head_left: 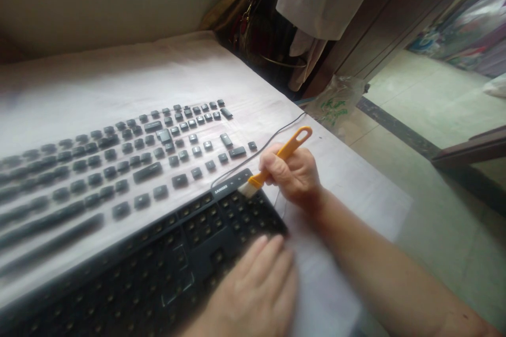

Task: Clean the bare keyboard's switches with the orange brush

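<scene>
A black keyboard (pixel 158 253) with its keycaps off lies at the near side of the table, its bare key posts showing. My right hand (pixel 292 174) grips a yellow-handled brush (pixel 292 145), and the pale bristles touch the keyboard's top right part, by the brand label. Flat across the lower right corner of the keyboard rests my left hand (pixel 253 289), fingers stretched out and holding nothing. Behind the keyboard, the loose black keycaps (pixel 147 171) are laid out in rows; those at the left are blurred.
A thin black cable (pixel 272 139) runs from the keyboard over the edge of the white-covered table (pixel 190 63). Past that edge hang clothes (pixel 324 0) and a clear plastic bag (pixel 336 102). Tiled floor (pixel 443 221) lies to the right, with a dark wooden piece (pixel 470 147).
</scene>
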The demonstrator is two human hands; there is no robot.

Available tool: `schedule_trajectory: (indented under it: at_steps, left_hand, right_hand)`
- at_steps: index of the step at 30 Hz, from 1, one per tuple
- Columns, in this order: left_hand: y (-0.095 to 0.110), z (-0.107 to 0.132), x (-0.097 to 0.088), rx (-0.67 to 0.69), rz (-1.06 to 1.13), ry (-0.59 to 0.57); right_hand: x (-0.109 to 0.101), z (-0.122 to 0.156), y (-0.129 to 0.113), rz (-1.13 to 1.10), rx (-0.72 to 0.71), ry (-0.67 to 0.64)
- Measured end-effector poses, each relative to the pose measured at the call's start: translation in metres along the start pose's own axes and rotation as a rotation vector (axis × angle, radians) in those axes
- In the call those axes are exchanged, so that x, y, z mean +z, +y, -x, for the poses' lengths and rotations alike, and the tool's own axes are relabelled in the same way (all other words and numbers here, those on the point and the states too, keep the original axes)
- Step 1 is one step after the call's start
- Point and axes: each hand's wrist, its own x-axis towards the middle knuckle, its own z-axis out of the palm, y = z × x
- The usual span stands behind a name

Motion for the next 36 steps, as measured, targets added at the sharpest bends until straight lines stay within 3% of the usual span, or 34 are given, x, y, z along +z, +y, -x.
schedule_trajectory:
  at_steps: [6,23,29,36]
  left_hand:
    - [0.0005,0.0003,-0.0022,-0.009,0.015,-0.007]
    - [0.0001,-0.0007,-0.0035,-0.010,-0.012,-0.036]
    - [0.0000,-0.0004,-0.0052,-0.004,-0.012,-0.067]
    - [0.0005,0.0000,-0.0046,-0.002,-0.017,-0.061]
  right_hand:
    - [0.0024,0.0011,0.0045,0.077,-0.097,-0.119]
    - [-0.0004,-0.0001,0.0003,-0.049,0.025,-0.260]
    - [0.0017,0.0008,0.0004,-0.099,0.099,-0.148]
    - [-0.0010,-0.0007,0.0036,-0.007,0.048,-0.287]
